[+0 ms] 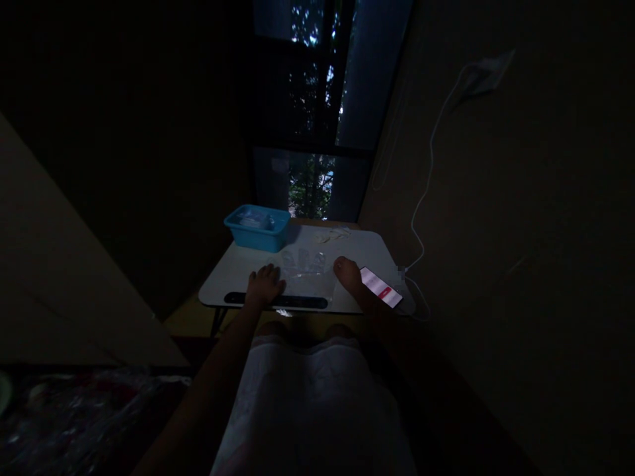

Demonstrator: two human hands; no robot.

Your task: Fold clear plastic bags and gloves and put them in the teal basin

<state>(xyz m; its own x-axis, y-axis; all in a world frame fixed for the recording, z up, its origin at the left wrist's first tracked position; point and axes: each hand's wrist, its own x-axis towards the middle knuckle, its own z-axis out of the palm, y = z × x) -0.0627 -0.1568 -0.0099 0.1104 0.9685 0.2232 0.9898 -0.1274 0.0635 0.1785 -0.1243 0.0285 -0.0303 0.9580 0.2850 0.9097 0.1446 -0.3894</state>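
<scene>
The scene is very dark. My left hand lies palm down on the small white table, fingers spread, at the left edge of a clear plastic bag. My right hand rests on the table at the bag's right edge, fingers curled; whether it holds anything is hidden by the dark. A lit phone lies just right of that hand.
A blue plastic basket with something pale inside stands at the table's back left. Pale small pieces lie at the back middle. A white cable runs down the right wall to the phone. A window is behind the table.
</scene>
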